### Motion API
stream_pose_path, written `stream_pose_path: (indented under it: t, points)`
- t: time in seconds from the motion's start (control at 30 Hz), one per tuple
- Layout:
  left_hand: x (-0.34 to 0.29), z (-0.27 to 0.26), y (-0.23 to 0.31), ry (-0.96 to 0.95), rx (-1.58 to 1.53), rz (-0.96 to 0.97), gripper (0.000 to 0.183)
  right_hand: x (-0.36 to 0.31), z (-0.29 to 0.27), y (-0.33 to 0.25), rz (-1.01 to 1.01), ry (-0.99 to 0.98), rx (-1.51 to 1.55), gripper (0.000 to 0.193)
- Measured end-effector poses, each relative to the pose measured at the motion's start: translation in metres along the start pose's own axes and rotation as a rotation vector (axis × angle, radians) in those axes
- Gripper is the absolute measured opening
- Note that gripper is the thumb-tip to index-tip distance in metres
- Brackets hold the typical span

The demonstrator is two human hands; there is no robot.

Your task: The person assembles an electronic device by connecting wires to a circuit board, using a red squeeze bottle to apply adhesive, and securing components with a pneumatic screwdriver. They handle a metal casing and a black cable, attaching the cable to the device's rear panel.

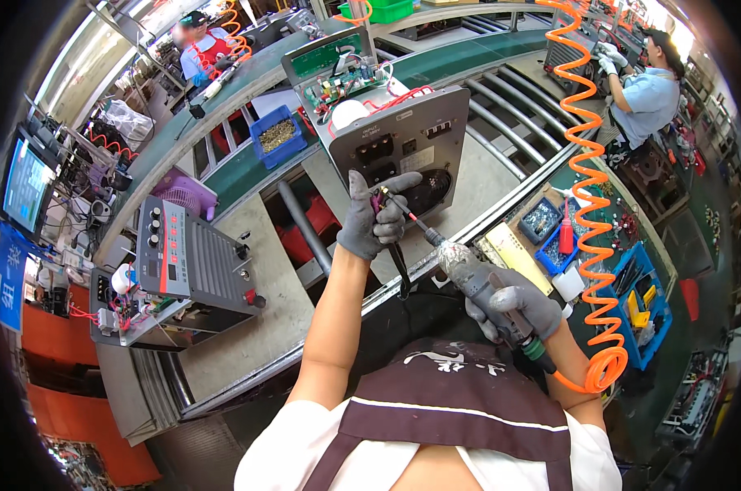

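Note:
My left hand (368, 219), in a grey glove, is closed in front of the back panel (445, 106) of a grey electrical machine. Its fingers are bunched around a small piece I cannot make out, with a brass-coloured bit showing at the tips. A dark cable (400, 266) hangs below them. My right hand (524, 304), gloved too, grips a pneumatic screwdriver (472, 274). Its thin bit points up-left and its tip reaches my left fingers. The panel carries dark sockets and a round fan grille (429, 192). Behind it, circuit boards (346, 86) lie exposed.
A second machine (215, 274) with knobs stands left on the conveyor. An orange coiled hose (587, 155) hangs at right, by blue bins (640, 307) of tools and parts. A blue bin of screws (278, 135) sits behind. Two co-workers (644, 98) stand across the line.

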State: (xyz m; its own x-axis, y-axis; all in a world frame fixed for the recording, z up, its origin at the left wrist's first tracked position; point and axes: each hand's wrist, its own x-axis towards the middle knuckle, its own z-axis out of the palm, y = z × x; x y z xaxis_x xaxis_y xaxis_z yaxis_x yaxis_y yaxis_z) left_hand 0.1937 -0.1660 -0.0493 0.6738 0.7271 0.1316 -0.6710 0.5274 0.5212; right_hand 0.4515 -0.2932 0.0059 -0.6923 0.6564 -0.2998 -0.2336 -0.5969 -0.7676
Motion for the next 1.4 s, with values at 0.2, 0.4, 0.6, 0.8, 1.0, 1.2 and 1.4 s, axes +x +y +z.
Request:
stream_pose_path:
  t: [0.2,0.4,0.6,0.8,1.0,1.2,1.4]
  points:
    - [0.005,-0.001,-0.010,0.003,0.007,0.170,0.078,0.012,-0.004,0.013,-0.071,-0.017,0.085,0.065]
    - [0.010,-0.015,-0.014,0.202,0.025,0.273,0.064,0.020,-0.008,0.016,-0.081,-0.020,0.121,0.064]
    - [0.002,-0.015,-0.016,0.293,0.181,0.237,0.078,0.026,-0.012,0.015,-0.053,-0.030,0.140,0.062]
    - [-0.004,-0.009,-0.017,0.406,0.578,0.271,0.042,0.032,-0.018,0.022,-0.083,-0.056,0.190,0.061]
    - [0.013,-0.012,-0.025,0.469,0.472,0.406,0.027,0.042,-0.023,0.024,-0.131,-0.071,0.242,0.061]
    - [0.035,-0.007,-0.022,0.540,0.172,0.487,0.033,0.057,-0.021,0.025,-0.235,-0.003,0.247,0.055]
    - [0.053,-0.003,-0.014,0.704,-0.044,0.501,0.027,0.070,-0.031,0.020,-0.246,0.025,0.163,0.059]
